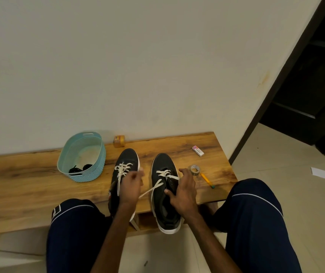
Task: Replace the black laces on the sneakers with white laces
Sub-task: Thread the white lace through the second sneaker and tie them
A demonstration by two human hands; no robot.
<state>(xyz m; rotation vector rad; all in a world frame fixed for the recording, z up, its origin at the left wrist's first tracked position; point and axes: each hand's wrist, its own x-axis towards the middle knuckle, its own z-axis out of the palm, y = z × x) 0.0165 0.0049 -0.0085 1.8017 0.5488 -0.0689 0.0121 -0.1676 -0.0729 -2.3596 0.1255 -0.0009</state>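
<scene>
Two black sneakers with white soles stand side by side on a wooden bench (19,186). The left sneaker (128,160) carries a white lace (123,168) through its eyelets. The right sneaker (162,164) has a white lace (164,173) crossed only through its front eyelets. My left hand (131,186) pinches one free end of that lace, which runs taut across to the right sneaker. My right hand (183,190) grips the right sneaker's side at the eyelets and holds the other lace end. Black laces (79,168) lie in a light-blue basket (98,154).
On the bench lie a roll of clear tape (194,170), a yellow pencil (207,180), a white eraser (197,150) and a small amber box (119,141) at the wall. My knees flank the sneakers. A dark doorway opens at the right.
</scene>
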